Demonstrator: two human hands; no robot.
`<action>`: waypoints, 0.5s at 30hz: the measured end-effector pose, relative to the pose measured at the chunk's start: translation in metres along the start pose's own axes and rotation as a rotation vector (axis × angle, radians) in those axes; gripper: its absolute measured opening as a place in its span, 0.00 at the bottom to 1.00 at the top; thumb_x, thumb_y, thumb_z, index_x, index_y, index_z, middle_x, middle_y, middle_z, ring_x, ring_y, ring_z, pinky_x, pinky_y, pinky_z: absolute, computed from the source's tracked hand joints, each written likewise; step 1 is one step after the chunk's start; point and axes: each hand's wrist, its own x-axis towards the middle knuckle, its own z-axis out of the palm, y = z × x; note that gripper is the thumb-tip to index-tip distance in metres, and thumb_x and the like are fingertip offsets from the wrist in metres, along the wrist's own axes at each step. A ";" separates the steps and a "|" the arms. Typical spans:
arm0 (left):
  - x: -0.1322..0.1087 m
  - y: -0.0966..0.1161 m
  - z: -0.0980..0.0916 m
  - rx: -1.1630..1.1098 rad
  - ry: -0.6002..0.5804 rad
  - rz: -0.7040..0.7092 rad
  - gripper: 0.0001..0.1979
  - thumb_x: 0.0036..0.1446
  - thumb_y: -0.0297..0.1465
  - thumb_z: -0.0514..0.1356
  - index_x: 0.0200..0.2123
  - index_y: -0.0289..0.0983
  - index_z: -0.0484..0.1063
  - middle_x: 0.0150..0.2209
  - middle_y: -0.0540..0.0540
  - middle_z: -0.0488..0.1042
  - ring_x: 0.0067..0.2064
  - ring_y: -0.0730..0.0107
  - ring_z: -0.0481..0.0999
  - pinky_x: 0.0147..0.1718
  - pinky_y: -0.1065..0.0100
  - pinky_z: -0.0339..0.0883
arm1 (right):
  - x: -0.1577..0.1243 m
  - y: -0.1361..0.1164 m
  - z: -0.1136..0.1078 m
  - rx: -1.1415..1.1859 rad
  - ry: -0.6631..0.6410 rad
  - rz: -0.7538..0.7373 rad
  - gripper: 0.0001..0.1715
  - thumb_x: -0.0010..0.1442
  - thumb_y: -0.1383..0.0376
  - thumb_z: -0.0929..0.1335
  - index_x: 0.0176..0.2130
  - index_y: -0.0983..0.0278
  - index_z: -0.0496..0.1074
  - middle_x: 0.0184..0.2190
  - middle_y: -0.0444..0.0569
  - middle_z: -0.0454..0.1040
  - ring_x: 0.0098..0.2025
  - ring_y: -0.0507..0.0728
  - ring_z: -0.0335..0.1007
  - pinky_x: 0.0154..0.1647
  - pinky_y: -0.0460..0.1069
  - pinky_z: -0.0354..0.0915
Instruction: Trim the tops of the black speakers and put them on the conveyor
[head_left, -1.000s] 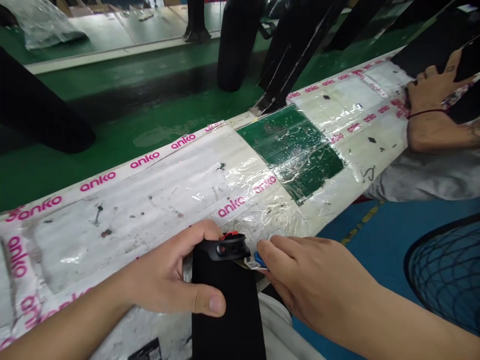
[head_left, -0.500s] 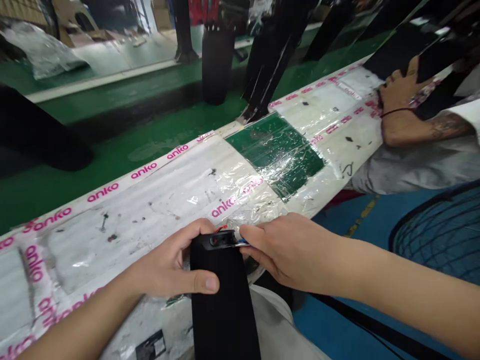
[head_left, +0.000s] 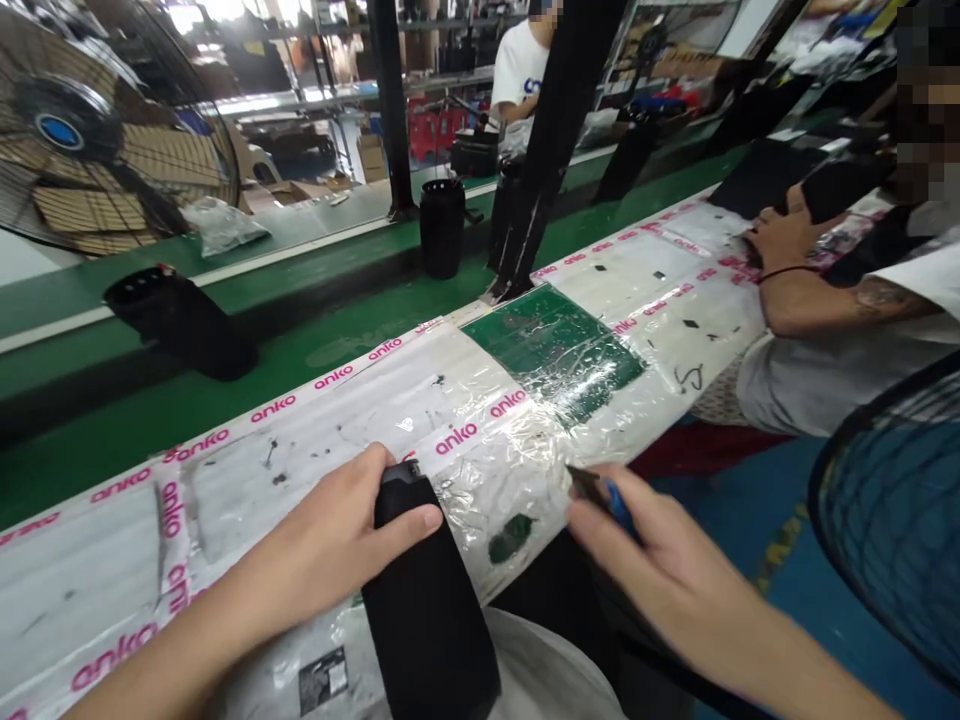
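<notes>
My left hand (head_left: 349, 525) is wrapped round the upper end of a black, fabric-like cylinder (head_left: 435, 620), its thumb lying across the near side. The cylinder leans against the bench edge toward my lap, and a bit of red wire shows at its top. My right hand (head_left: 652, 560) is apart from it, to the right, over the edge of the bench. Closed in its fingers is a small hand tool (head_left: 589, 487) with a dark pointed tip and a blue part; its exact kind is unclear.
A plastic-covered bench (head_left: 315, 460) with pink "anko" tape runs across. Beyond it, more black cylinders (head_left: 442, 230) stand or lean on the green belt (head_left: 337, 330). Fans are at left and right. A co-worker's hand (head_left: 787, 235) is at the upper right; another person stands behind.
My right hand has drawn back from the cylinder's top toward the right with the tool. The cylinder has tilted slightly, still in my left hand. The view has lifted.
</notes>
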 end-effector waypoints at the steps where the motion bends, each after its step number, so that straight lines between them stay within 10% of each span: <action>1: -0.001 0.007 -0.002 0.095 0.001 -0.026 0.23 0.63 0.54 0.63 0.37 0.40 0.63 0.32 0.50 0.68 0.33 0.61 0.67 0.30 0.65 0.55 | -0.008 -0.004 0.014 0.261 -0.009 0.095 0.13 0.75 0.54 0.59 0.41 0.56 0.66 0.28 0.44 0.72 0.30 0.57 0.71 0.31 0.51 0.67; 4: 0.002 0.019 -0.004 0.178 -0.079 -0.043 0.25 0.58 0.49 0.68 0.49 0.40 0.65 0.38 0.47 0.74 0.38 0.55 0.73 0.33 0.62 0.62 | -0.025 -0.017 0.060 0.709 0.008 0.425 0.28 0.53 0.52 0.77 0.49 0.57 0.69 0.34 0.45 0.74 0.37 0.61 0.72 0.41 0.56 0.70; 7: 0.009 0.014 0.002 0.027 -0.080 -0.050 0.33 0.55 0.47 0.71 0.58 0.44 0.62 0.49 0.44 0.75 0.45 0.52 0.75 0.40 0.58 0.68 | -0.028 -0.019 0.086 0.890 -0.021 0.523 0.32 0.51 0.46 0.77 0.49 0.57 0.70 0.36 0.46 0.75 0.39 0.62 0.73 0.43 0.57 0.70; 15: 0.018 0.001 0.031 -0.305 0.036 -0.119 0.38 0.47 0.50 0.76 0.56 0.45 0.67 0.54 0.41 0.73 0.52 0.46 0.74 0.49 0.49 0.70 | -0.023 0.014 0.078 1.068 -0.071 0.700 0.38 0.47 0.39 0.79 0.47 0.56 0.72 0.28 0.39 0.69 0.30 0.55 0.64 0.34 0.51 0.64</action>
